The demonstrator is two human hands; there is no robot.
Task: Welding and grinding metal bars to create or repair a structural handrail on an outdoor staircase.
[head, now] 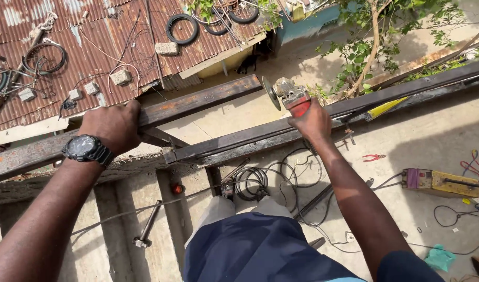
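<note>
My left hand, with a black wristwatch on the wrist, grips the top of a rusty steel bar that runs across the view. My right hand holds a red and grey angle grinder. Its disc points left, just above a second long steel bar that reaches to the right. The two bars meet at a joint below my left hand. My legs in dark blue shorts show at the bottom.
Black cables lie coiled on the concrete floor below. A yellow welding machine sits at right, red pliers near it. A hammer lies at lower left. A rusty corrugated roof with tyres and bricks lies beyond.
</note>
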